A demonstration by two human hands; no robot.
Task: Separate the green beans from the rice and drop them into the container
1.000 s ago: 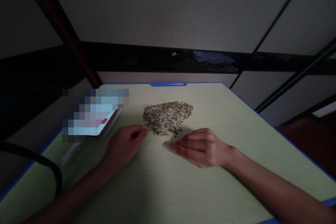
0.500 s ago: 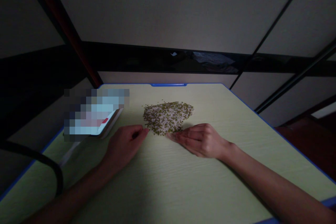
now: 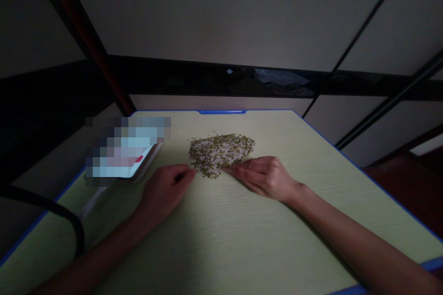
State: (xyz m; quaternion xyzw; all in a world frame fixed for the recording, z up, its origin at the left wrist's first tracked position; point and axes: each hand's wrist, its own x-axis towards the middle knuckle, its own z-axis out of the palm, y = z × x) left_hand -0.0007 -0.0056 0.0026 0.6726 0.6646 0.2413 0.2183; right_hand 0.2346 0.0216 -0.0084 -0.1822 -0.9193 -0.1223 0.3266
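A low pile of small green beans mixed with pale white grains (image 3: 221,151) lies spread on the light wood-look table (image 3: 242,244). My right hand (image 3: 263,176) reaches to its near right edge, fingers pressed together, tips among the grains. Whatever the fingertips pinch, if anything, is too small to make out. At the near left edge of the pile rests my left hand (image 3: 168,189), curled closed with thumb against forefinger. A dark gap shows inside its curl, and the rest of the grip is hidden.
A propped device with a lit, partly blurred screen (image 3: 126,152) stands on the left side of the table. A dark curved cable or tube (image 3: 74,228) runs near my left forearm. Pale cabinet panels (image 3: 221,18) rise behind the table's blue edge.
My right hand has shifted slightly away from me, its fingertips now further into the near edge of the pile. My left hand has stayed in place.
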